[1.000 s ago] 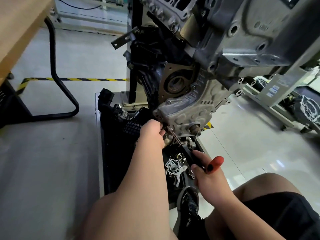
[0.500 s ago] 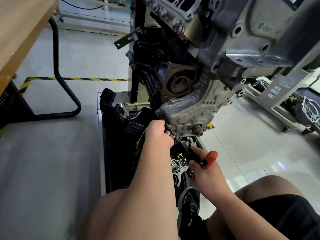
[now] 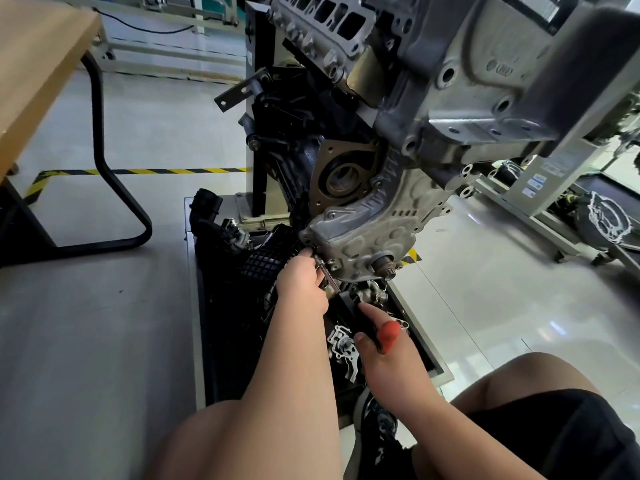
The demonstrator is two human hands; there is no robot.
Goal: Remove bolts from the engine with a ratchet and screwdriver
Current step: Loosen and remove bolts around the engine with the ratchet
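The engine [image 3: 450, 81] hangs tilted on its stand [image 3: 256, 133] and fills the upper right of the frame. Its cover [image 3: 374, 230] faces down toward the person, so we judge the work is being done from below.

The screwdriver [image 3: 346, 299] sits just below the centre of the frame, between the two hands. Its long axis runs on a diagonal. The red butt end lies lower right, and the steel shaft rises to the upper left. The tip points up and left at the lower-left corner of the cover.

The right hand [image 3: 391, 362] wraps the handle, with the forefinger laid straight along the black part and the thumb on its near side. We judge that this grip supplies the turn and the push along the shaft.

The left hand [image 3: 303, 285] is closed round the shaft close to the tip, fingers curled against the edge of the cover. We judge that it steadies the tip so it does not slip off the fastener. The bolt itself is hidden behind those fingers, so we cannot tell whether the tip is seated.

A black tray [image 3: 221, 341] lies on the floor under the engine, in the lower centre of the frame. It holds loose parts [image 3: 341, 344], and it appears placed to catch whatever comes off.
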